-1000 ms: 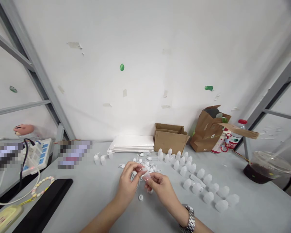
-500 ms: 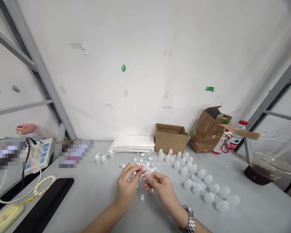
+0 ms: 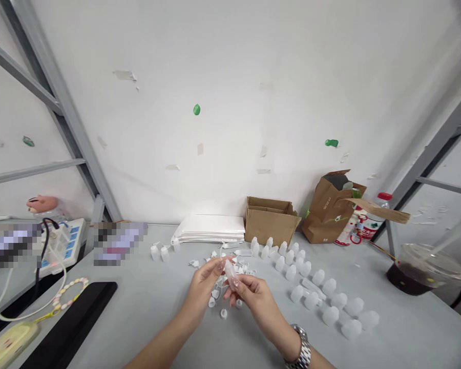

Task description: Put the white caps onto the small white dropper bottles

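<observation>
Between the fingers of my right hand (image 3: 253, 293) is a small translucent squeeze bottle (image 3: 231, 277), tilted with its neck up and to the left. The fingertips of my left hand (image 3: 204, 285) are pinched together at the bottle's neck. A thin white strap (image 3: 221, 252) rises above those fingertips; whether they grip a cap there is too small to tell. Around and behind both hands lie several loose white caps (image 3: 223, 313) with thin straps, partly hidden by my fingers.
Several uncapped bottles (image 3: 330, 315) spread over the right side of the grey table (image 3: 138, 318). Three capped bottles (image 3: 165, 253) stand at left. Behind are white sheets (image 3: 211, 228), a cardboard box (image 3: 272, 220) and a paper bag (image 3: 326, 210). A drink cup (image 3: 417, 271) stands far right.
My left fingers have shifted slightly left and down, uncovering more of the bottle. The bottle now shows upright-tilted in my right hand, and a strap shows above the left fingertips.
</observation>
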